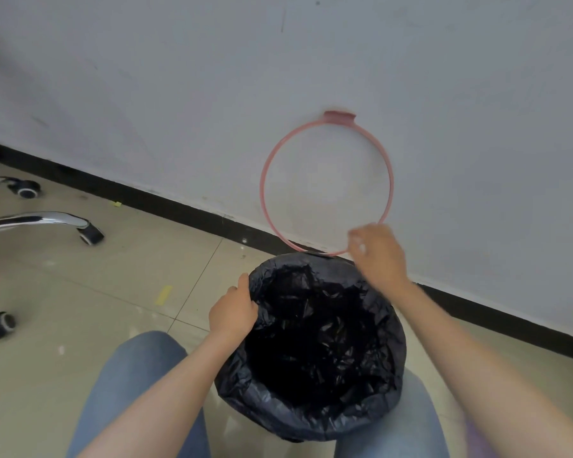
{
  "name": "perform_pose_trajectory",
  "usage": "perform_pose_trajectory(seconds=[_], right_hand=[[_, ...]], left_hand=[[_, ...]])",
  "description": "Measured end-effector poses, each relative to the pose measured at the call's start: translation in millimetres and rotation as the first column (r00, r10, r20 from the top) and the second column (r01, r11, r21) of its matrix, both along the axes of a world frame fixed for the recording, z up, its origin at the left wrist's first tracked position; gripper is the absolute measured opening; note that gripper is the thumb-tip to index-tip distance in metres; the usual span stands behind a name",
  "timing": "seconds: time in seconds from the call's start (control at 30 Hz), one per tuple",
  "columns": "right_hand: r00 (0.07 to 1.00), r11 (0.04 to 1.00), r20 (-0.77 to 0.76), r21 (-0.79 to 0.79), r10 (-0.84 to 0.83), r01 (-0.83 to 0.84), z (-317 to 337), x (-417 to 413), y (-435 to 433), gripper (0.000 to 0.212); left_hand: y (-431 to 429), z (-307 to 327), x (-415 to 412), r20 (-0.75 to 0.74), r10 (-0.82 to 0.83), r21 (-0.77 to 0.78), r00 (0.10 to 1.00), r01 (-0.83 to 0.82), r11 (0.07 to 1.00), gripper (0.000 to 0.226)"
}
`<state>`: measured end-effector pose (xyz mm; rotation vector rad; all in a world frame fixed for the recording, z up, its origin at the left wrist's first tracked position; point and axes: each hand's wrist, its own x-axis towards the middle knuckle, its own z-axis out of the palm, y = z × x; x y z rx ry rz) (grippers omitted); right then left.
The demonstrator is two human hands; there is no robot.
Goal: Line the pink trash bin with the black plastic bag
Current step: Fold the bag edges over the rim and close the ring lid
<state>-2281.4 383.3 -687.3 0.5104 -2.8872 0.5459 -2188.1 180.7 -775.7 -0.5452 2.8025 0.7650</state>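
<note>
A black plastic bag (pixel 315 352) sits open in the bin between my knees, its edge folded down over the rim so the pink bin itself is hidden. My left hand (pixel 234 312) grips the bag's edge at the left side of the rim. A pink ring (pixel 262 183) with a small tab on top leans upright against the white wall just behind the bin. My right hand (pixel 376 251) is at the ring's lower right arc, fingers curled around it.
The white wall (pixel 179 94) with a black baseboard (pixel 166 206) runs close behind the bin. Chrome legs and castors of an office chair (pixel 47 223) stand on the beige tile floor at the left. My knees in blue jeans (pixel 136 375) flank the bin.
</note>
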Motion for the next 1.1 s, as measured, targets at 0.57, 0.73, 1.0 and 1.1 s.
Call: perform_pose_trajectory(seconds=[0.57,0.73,1.0,1.1], right_hand=[[0.972,0.626,0.235,-0.762,0.030,0.165,46,-39,43,0.033],[0.716,0.902,0.577,-0.093,0.393,-0.421,70,52,38,0.048],[0.534,0.704,0.753,0.136,0.384,-0.697,-26,127,7,0.058],[0.595,0.694,0.690,0.186,0.411,-0.695,-51,131,1,0.055]], left_hand=[[-1,-11,-3,-0.029,0.023,0.026,0.999,-0.022,0.999,0.049],[-3,-2,-2,-0.041,0.135,0.544,0.990,-0.092,0.834,0.060],[-26,-12,1,0.373,0.359,0.920,0.856,-0.392,-0.021,0.049],[-21,-5,0,0.418,0.237,0.906,0.877,-0.420,-0.044,0.050]])
